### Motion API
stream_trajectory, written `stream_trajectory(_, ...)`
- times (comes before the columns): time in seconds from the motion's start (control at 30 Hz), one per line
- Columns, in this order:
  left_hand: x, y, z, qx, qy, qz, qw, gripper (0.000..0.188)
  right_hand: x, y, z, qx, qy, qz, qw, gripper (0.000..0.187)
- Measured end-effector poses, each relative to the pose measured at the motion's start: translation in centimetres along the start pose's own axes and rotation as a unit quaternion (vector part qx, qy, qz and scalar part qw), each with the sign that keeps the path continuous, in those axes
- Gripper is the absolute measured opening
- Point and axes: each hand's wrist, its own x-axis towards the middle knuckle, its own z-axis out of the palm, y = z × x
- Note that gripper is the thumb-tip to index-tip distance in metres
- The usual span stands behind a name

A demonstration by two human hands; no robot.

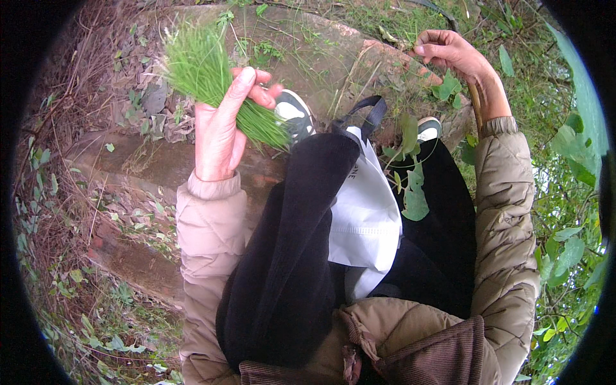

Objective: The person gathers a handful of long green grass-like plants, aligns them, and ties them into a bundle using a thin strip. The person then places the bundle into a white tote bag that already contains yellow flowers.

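My left hand [221, 128] is closed around a bunch of thin, grass-like green stalks [202, 64], its thumb laid across them. The pale tips point up and left, and the green ends hang over a shoe. My right hand [449, 51] reaches far forward to the right, thumb and fingers pinched together at low growth beside the stone slab's edge. What lies between those fingertips is too small to make out. A brown stick or handle [475, 102] runs along the right wrist; whether the hand grips it cannot be seen.
Between my black-trousered legs sits a white bag [366, 218] with a black strap [372, 115]. A stone slab [314, 51] lies ahead; stone ledges [141, 263] step down at left. Dry twigs [70, 83] crowd the left, leafy vines [564, 256] the right. A dark curved strip [443, 13] is beyond my right hand.
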Motion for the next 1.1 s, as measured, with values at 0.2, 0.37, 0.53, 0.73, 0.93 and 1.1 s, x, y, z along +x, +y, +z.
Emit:
stream_trajectory(0.2,-0.2,-0.2,0.1,-0.058,-0.021,-0.105,0.992,0.014,-1.0,-2.8,1.4,-0.263,0.102,-0.050,0.958,0.060)
stream_trajectory(0.37,-0.2,-0.2,0.3,-0.090,-0.067,-0.096,0.989,0.012,-0.7,-6.1,4.1,-0.170,-0.016,-0.116,0.978,0.042)
stream_trajectory(0.53,0.0,-0.7,1.2,-0.039,-0.081,-0.081,0.993,0.013,0.6,-7.6,10.1,-0.134,0.020,-0.126,0.983,0.024)
stream_trajectory(0.73,-0.5,-1.1,2.5,-0.018,-0.088,-0.064,0.994,0.022,2.3,-10.9,14.8,-0.103,-0.032,-0.249,0.962,0.022)
stream_trajectory(0.93,-0.3,-0.8,1.8,0.010,-0.084,-0.110,0.990,0.024,3.4,-9.1,12.0,0.035,0.058,-0.073,0.995,0.024)
stream_trajectory(1.1,0.3,-0.9,0.7,-0.005,0.036,-0.050,0.998,0.026,5.6,-2.5,10.8,-0.358,0.151,-0.131,0.912,0.029)
